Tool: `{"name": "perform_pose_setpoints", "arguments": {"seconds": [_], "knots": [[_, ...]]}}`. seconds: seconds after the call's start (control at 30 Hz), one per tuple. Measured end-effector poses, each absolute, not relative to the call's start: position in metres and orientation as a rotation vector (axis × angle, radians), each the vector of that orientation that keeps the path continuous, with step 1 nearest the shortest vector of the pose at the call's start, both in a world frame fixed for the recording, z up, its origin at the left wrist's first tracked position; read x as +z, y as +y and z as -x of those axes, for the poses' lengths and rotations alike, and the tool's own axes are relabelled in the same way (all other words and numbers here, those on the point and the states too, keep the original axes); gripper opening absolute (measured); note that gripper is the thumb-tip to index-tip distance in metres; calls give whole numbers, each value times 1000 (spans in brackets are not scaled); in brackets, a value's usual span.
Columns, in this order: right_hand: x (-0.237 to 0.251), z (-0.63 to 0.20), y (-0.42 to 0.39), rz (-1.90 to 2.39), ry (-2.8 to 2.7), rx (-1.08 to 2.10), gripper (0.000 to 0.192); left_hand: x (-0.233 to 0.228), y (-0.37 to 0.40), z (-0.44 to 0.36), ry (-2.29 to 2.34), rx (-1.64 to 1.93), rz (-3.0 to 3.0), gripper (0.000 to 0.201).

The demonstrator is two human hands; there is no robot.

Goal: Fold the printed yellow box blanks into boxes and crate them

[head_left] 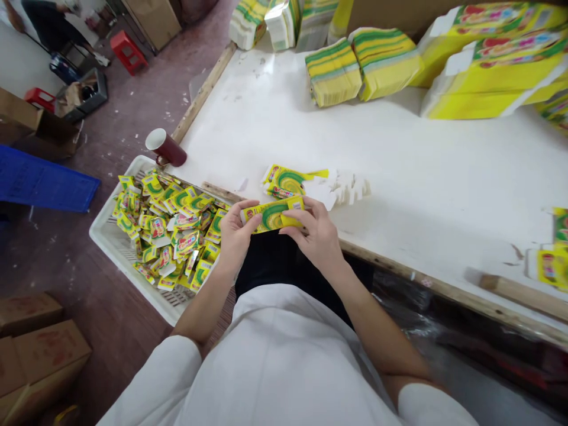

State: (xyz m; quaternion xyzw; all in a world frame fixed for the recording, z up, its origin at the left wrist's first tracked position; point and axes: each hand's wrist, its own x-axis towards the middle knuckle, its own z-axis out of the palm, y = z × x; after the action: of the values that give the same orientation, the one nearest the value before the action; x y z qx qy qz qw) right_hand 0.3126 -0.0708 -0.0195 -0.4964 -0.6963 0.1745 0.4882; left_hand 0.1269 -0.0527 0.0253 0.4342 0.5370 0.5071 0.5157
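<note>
Over the table's front edge, both hands hold one flat yellow and green printed carton (273,216) stretched between them. My left hand (237,231) grips its left end between thumb and fingers. My right hand (316,229) is closed on the right end, with the thumb lying across the print. Just beyond it, more flat cartons (284,180) lie on the white table with their white flaps (350,188) fanned out to the right. To the left of my left hand is a white plastic basket (104,228) heaped with small yellow and green cartons (177,222).
A maroon mug (174,148) stands at the table's left corner. Stacks of flat cartons (335,71) and larger yellow display boxes (488,77) line the back of the table (399,148). A wooden strip (523,296) lies front right. Cardboard boxes (44,355) and red stools (128,52) are on the floor.
</note>
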Motion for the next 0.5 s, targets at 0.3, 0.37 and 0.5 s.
{"name": "perform_pose_setpoints", "arguments": {"seconds": [0.3, 0.37, 0.5], "knots": [[-26, -309, -64, 1187, -1811, 550, 24, 9, -53, -120, 1276, 1198, -898, 45], [-23, -306, -62, 1194, -1730, 569, 23, 5, -55, -124, 1280, 1216, -884, 45], [-17, -303, -51, 1132, -1638, 744, 59, 6, -49, -100, 1372, 1179, -999, 40]]}}
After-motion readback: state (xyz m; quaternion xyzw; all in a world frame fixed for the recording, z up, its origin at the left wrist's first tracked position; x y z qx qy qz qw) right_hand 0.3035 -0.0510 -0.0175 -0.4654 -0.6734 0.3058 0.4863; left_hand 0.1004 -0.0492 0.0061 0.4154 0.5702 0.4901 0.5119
